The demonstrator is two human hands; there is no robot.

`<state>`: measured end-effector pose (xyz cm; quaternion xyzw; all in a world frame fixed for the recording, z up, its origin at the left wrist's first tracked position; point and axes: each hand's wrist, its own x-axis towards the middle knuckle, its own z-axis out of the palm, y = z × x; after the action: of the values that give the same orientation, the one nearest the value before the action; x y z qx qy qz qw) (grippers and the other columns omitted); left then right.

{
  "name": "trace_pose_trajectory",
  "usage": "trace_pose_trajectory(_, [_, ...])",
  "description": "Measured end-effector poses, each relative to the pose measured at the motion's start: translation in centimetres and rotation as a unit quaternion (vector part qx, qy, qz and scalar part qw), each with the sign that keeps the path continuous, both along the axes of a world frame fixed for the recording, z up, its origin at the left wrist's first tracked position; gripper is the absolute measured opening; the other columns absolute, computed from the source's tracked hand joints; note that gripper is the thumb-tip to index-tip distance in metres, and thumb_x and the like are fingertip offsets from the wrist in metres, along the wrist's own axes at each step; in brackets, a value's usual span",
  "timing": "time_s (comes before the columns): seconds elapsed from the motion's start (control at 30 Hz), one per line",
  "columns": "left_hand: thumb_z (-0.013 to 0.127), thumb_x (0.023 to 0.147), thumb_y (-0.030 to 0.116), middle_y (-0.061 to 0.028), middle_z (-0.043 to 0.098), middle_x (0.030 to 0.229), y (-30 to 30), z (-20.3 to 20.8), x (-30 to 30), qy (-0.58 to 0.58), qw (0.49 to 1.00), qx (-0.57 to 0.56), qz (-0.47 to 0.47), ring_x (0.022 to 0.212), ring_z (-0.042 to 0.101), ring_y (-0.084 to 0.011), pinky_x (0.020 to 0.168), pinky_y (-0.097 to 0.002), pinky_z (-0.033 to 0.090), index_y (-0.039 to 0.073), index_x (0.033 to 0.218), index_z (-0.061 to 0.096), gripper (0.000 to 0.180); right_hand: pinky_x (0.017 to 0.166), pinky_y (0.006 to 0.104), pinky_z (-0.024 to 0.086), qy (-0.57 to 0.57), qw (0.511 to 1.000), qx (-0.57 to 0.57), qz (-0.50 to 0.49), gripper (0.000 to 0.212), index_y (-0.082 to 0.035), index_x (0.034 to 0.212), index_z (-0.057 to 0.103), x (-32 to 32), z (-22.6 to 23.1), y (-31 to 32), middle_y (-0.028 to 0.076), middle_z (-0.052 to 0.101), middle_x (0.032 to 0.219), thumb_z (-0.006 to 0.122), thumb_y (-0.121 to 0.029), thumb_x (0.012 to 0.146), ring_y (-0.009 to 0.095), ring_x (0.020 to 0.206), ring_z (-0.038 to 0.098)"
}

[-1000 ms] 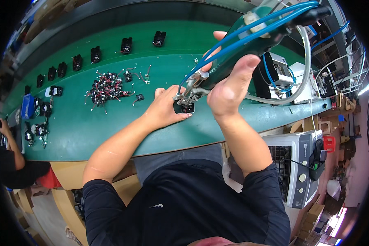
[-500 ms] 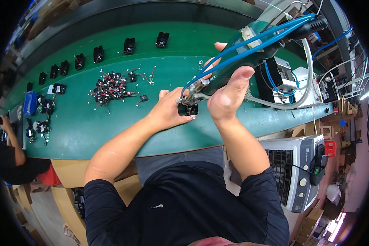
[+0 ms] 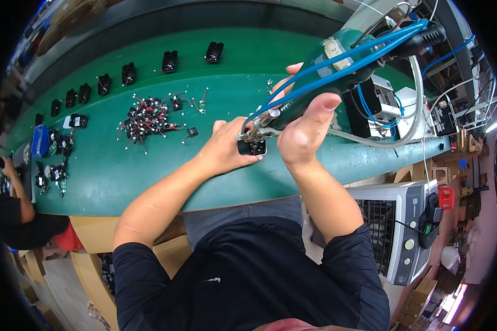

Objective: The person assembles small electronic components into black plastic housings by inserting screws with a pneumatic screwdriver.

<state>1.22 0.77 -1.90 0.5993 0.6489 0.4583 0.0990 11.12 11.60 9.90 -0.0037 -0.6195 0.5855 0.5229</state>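
Note:
My left hand (image 3: 225,144) is closed round a small black housing (image 3: 251,148), holding it against the green tabletop with the fingers on its left and near sides. My right hand (image 3: 306,127) grips a dark green power screwdriver (image 3: 309,91) that slants down toward the left, with blue hoses (image 3: 345,63) running along it. The metal nose (image 3: 261,128) of the screwdriver is over the housing; whether the tip touches it is hidden. Left of my left hand lies a heap of small black parts with red and black wires (image 3: 147,118), and one loose wired part (image 3: 190,132) beside it.
Black units (image 3: 170,62) stand in a row on the far green strip. At left are a blue bin (image 3: 40,140), more black parts (image 3: 55,172) and another person's arm (image 3: 17,187). A black and silver machine (image 3: 372,107) stands at right, with a grey hose (image 3: 381,144) before it.
The row of black units on the far strip has shifted slightly left. The screwdriver and both hands have barely moved, the tool's nose edging a little left.

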Motion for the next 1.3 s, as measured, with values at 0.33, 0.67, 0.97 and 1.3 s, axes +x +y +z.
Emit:
trace_pose_trajectory(0.33, [0.089, 0.072, 0.031, -0.0133, 0.057, 0.131, 0.2, 1.1, -0.8, 0.068, 0.990, -0.115, -0.033, 0.118, 0.053, -0.0351, 0.102, -0.0437, 0.034, 0.010, 0.143, 0.050, 0.083, 0.060, 0.0244, 0.044, -0.027, 0.997, 0.064, -0.017, 0.076, 0.004, 0.129, 0.052, 0.1, 6.2, 3.2, 0.006, 0.060, 0.075, 0.031, -0.065, 0.106, 0.012, 0.063, 0.054])
trace_pose_trajectory(0.67, [0.083, 0.072, 0.017, -0.0123, 0.055, 0.134, 13.7, 6.6, -10.9, 0.236, 0.957, -0.121, 0.119, 0.127, 0.053, -0.0335, 0.102, -0.0524, 0.041, 0.006, 0.142, 0.050, 0.078, 0.065, 0.0271, 0.052, -0.015, 1.000, 0.015, 0.020, 0.029, -0.002, 0.125, 0.044, 5.5, 6.1, 4.0, 0.007, 0.058, 0.102, 0.053, -0.023, 0.107, 0.012, 0.072, 0.060])
trace_pose_trajectory(0.97, [0.090, 0.070, 0.020, -0.0041, 0.040, 0.162, 17.8, 2.7, -14.1, 0.266, 0.917, -0.256, 0.148, 0.139, 0.045, -0.0316, 0.108, -0.0567, 0.035, 0.021, 0.155, 0.043, 0.098, 0.075, 0.0264, 0.051, -0.046, 0.999, -0.019, 0.002, 0.041, -0.002, 0.132, 0.042, 6.6, 3.5, 2.0, 0.007, 0.058, 0.106, 0.056, -0.030, 0.106, 0.012, 0.083, 0.058])
trace_pose_trajectory(1.3, [0.070, 0.091, 0.012, -0.0087, 0.065, 0.123, -7.1, 9.7, -12.1, 0.247, 0.934, -0.098, 0.240, 0.121, 0.058, -0.0309, 0.102, -0.0435, 0.040, 0.010, 0.122, 0.067, 0.031, 0.096, 0.0399, 0.048, -0.107, 0.839, 0.473, -0.245, 0.047, 0.001, 0.126, 0.061, 8.0, 5.2, 1.5, 0.017, 0.064, 0.114, 0.077, -0.016, 0.085, 0.031, 0.112, 0.061])
